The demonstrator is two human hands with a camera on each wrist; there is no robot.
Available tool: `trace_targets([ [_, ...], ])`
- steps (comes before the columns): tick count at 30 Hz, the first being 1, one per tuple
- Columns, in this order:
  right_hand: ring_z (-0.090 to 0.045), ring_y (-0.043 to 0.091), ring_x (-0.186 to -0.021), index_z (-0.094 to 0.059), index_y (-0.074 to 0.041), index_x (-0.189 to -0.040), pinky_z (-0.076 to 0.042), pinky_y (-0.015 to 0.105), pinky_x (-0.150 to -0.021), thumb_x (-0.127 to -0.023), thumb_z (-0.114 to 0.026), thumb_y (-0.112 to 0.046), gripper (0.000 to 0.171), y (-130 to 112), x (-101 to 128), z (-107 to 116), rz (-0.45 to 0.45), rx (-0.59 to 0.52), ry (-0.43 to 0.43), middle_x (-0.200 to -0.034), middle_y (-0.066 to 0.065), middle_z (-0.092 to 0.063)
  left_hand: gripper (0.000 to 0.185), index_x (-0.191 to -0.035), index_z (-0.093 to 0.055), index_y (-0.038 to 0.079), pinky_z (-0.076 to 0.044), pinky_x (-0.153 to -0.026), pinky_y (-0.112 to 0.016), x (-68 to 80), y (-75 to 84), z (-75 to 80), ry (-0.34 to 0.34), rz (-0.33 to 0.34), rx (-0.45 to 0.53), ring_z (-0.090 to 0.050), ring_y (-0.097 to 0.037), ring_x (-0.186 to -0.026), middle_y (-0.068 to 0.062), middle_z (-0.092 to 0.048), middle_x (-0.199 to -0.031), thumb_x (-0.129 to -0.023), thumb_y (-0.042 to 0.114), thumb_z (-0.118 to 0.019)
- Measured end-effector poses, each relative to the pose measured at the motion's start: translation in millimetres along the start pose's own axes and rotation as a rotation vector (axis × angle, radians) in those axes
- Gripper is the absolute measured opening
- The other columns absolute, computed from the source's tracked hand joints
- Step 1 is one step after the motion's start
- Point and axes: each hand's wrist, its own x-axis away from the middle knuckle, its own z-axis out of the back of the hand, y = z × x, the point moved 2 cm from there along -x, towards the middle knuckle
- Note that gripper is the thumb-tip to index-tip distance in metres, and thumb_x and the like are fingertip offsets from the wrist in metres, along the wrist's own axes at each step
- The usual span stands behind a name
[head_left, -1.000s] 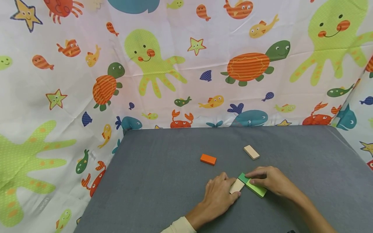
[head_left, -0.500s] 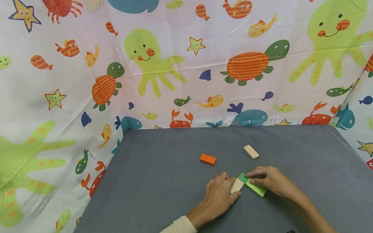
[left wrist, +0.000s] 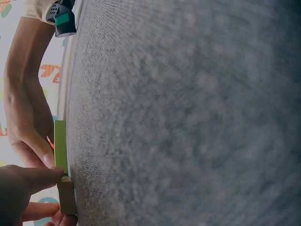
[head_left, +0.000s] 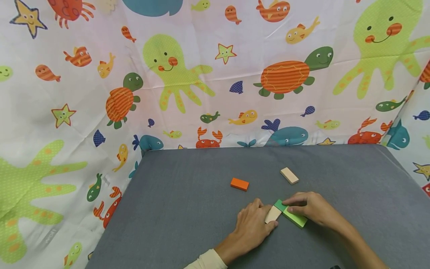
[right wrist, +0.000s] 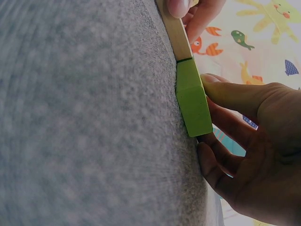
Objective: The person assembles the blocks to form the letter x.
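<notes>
My left hand [head_left: 246, 227] pinches a plain wooden block [head_left: 273, 215] between thumb and fingers, flat on the grey surface. A dark green block [head_left: 279, 205] lies against its far end. Angled off to the right is a light green block [head_left: 297, 219], which my right hand [head_left: 315, 210] holds with its thumb while the index finger reaches the dark green one. In the left wrist view the light green block [left wrist: 60, 143] and wooden block [left wrist: 67, 197] meet end to side. The right wrist view shows my right thumb along the top edge of the light green block [right wrist: 195, 110].
An orange block [head_left: 240, 184] lies beyond my left hand. Another plain wooden block [head_left: 289, 175] sits farther back, beyond the right hand. The grey cloth-covered table [head_left: 188, 194] ends at a sea-animal print curtain [head_left: 201, 123], which also hangs along both sides.
</notes>
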Motion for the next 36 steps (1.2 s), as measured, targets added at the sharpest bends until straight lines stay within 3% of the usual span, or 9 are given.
trace_targets([
  [16, -0.069, 0.016, -0.104, -0.085, -0.022, -0.111, -0.054, 0.027, -0.081, -0.094, -0.082, -0.028, 0.019, 0.5, -0.6, -0.3, 0.011, 0.008, -0.003, -0.11, -0.005, -0.078, 0.049, -0.138, -0.072, 0.023, -0.035, -0.061, -0.021, 0.0, -1.6, -1.4, -0.012, 0.008, 0.013, -0.046, 0.0, -0.08, 0.008, -0.061, -0.109, -0.095, 0.046, -0.079],
  [26, -0.069, 0.025, -0.113, -0.083, -0.024, -0.115, -0.054, 0.037, -0.088, -0.095, -0.08, -0.036, 0.024, -1.1, 0.3, 1.2, -0.009, 0.029, -0.009, -0.115, -0.004, -0.079, 0.05, -0.139, -0.07, 0.027, -0.037, -0.063, -0.023, 1.2, -0.4, 2.2, -0.006, 0.052, 0.069, -0.047, 0.0, -0.083, 0.01, -0.058, -0.112, -0.095, 0.051, -0.077],
  [31, -0.069, 0.026, -0.113, -0.083, -0.022, -0.118, -0.055, 0.042, -0.088, -0.096, -0.079, -0.037, 0.027, -0.3, 0.5, 1.9, -0.027, 0.029, -0.017, -0.117, -0.001, -0.078, 0.05, -0.141, -0.068, 0.026, -0.038, -0.067, -0.022, 3.3, -2.5, 3.1, 0.023, 0.0, 0.053, -0.051, -0.003, -0.092, 0.007, -0.058, -0.124, -0.098, 0.05, -0.073],
  [36, -0.069, 0.021, -0.109, -0.082, -0.021, -0.12, -0.054, 0.031, -0.083, -0.095, -0.079, -0.039, 0.031, 0.6, 0.2, 3.0, -0.046, 0.002, -0.019, -0.117, -0.002, -0.078, 0.048, -0.143, -0.067, 0.025, -0.036, -0.072, -0.02, 5.9, -0.5, 5.4, 0.088, -0.117, -0.003, -0.051, -0.004, -0.097, 0.006, -0.058, -0.13, -0.101, 0.047, -0.071],
])
